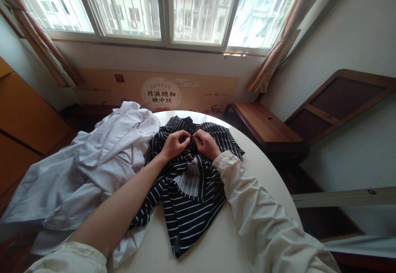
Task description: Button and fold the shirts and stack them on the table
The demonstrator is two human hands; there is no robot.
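A black shirt with white stripes lies rumpled on a round white table, its paler inner side folded out near the middle. At its upper part, by the collar, my left hand pinches the fabric between thumb and fingers. Close beside it, my right hand pinches the same spot, the fingertips of both hands almost touching. Whatever small part of the shirt sits between the fingertips is too small to make out. My left forearm is bare; a cream sleeve covers the right one.
A heap of white cloth spills over the table's left side. Beyond the table stand a printed cardboard panel and a barred window. To the right are a wooden desk and a leaning wooden frame.
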